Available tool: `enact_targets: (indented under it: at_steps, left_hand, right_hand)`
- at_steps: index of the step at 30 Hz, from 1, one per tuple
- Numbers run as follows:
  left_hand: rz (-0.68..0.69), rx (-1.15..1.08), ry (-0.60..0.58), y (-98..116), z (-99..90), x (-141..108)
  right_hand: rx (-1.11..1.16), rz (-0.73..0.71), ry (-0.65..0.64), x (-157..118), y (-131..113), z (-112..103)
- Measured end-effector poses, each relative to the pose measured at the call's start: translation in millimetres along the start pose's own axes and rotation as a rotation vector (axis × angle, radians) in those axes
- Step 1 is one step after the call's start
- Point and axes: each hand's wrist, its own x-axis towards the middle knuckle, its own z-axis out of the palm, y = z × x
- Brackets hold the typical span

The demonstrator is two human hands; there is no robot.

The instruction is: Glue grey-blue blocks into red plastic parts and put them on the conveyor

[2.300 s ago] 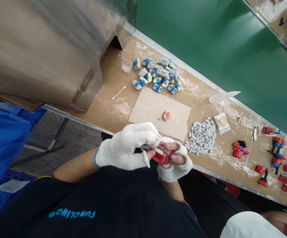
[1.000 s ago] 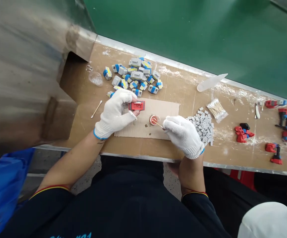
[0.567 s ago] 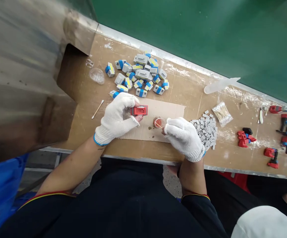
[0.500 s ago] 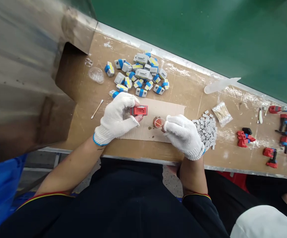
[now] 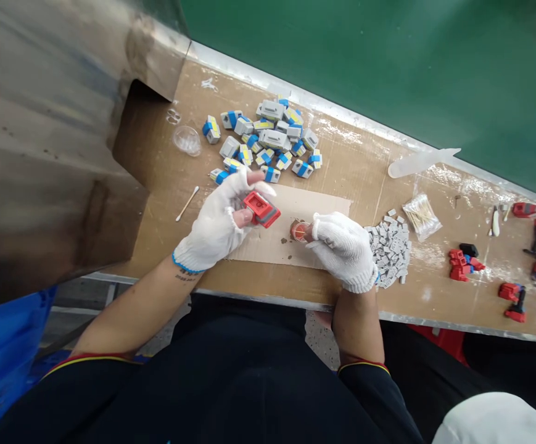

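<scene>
While left hand [image 5: 216,223] is pinching red-grey plastic block [image 5: 263,209] left of red-liquid cup [image 5: 292,230], right hand [image 5: 344,248] is apparently pinching swab [image 5: 300,232] therein; light loading is looking advisable.

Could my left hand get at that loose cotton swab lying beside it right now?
Probably yes: the loose cotton swab lies close beside the left hand, with nothing visible between them. That hand holds the red part, though, so it would likely need freeing first.
</scene>
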Motion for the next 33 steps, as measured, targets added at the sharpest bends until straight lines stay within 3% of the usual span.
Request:
enact_targets:
  at_steps: [4,14,17,23,28,33]
  left_hand:
    - [-0.039,-0.172,-0.061,5,-0.7,5]
    - [-0.217,-0.293,0.03,9,4.8,4]
    - [-0.169,-0.236,0.051,4,3.7,4]
    - [0.052,0.04,0.114,-8,-2.1,6]
    - [0.026,0.163,0.182,-7,-5.6,7]
    - [0.022,0.22,0.173,-5,-0.9,5]
  right_hand:
    - [-0.024,-0.03,-0.018,0,-1,2]
    - [-0.036,-0.05,0.057,4,-2,2]
    - [-0.018,-0.072,0.021,4,-3,0]
    - [-0.127,-0.002,0.054,6,-3,1]
    - [0.0,-0.025,-0.037,0,3,-2]
    - [-0.003,0.046,0.021,2,0,-4]
